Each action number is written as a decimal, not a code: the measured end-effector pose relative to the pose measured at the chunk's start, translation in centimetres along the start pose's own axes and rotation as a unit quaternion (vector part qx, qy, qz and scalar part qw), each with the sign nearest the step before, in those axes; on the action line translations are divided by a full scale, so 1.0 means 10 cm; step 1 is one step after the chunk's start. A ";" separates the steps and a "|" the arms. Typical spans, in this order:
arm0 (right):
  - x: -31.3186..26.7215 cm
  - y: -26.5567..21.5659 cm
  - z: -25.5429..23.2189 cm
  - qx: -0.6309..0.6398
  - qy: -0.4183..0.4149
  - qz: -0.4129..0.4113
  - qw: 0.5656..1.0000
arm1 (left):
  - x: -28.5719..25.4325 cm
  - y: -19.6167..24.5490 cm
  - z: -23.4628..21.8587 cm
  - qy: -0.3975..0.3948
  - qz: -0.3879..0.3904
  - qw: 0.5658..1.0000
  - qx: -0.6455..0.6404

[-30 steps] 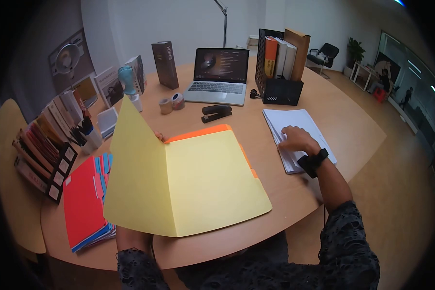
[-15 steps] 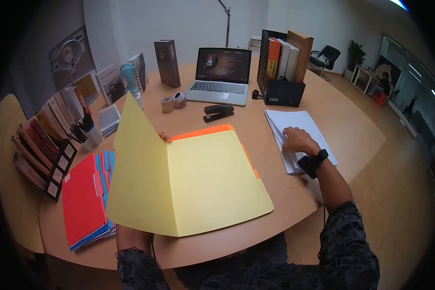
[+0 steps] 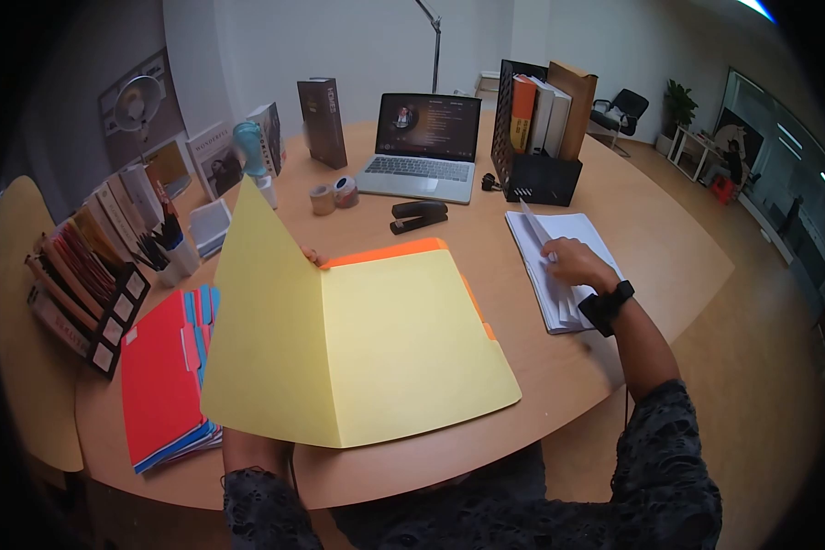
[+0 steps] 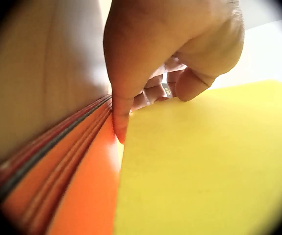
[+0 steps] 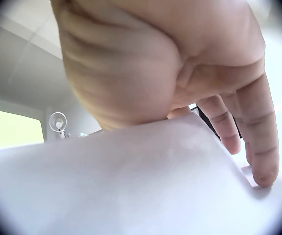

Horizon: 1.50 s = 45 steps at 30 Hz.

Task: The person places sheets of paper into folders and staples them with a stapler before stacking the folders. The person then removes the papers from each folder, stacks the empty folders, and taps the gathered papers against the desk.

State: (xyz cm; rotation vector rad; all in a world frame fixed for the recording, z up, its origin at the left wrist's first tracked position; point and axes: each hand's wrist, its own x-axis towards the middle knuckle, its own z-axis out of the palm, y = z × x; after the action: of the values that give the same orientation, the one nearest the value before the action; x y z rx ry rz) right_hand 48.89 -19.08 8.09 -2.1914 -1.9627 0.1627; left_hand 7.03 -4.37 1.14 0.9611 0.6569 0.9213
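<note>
From the head I look forward and down the surface [image 3: 559, 390], my close left-wrist view sharing the folder [image 3: 412, 339], my right the paper [image 3: 574, 229].

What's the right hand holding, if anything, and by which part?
The right hand holds lifted white paper by its left edge, around the middle.

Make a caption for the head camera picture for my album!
Left hand holds a yellow folder open, right hand lifts white sheets, and a laptop sits behind.
</note>
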 end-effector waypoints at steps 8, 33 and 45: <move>0.05 0.15 -0.34 -0.066 0.139 0.037 0.987 | -0.08 0.09 0.03 0.009 -0.011 1.000 0.001; -0.11 -1.26 0.36 0.509 -0.136 -0.004 0.850 | -0.11 0.25 -0.33 0.032 0.005 0.999 -0.030; -0.14 -1.34 0.40 0.371 -0.107 -0.025 0.922 | -0.10 0.24 -0.16 0.121 0.053 0.990 0.055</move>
State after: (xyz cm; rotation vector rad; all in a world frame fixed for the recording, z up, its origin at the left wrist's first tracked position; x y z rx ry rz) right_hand 34.84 -18.83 7.01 -1.6605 -1.6493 0.9952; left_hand 4.36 -3.98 2.65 0.9977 0.8751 1.1153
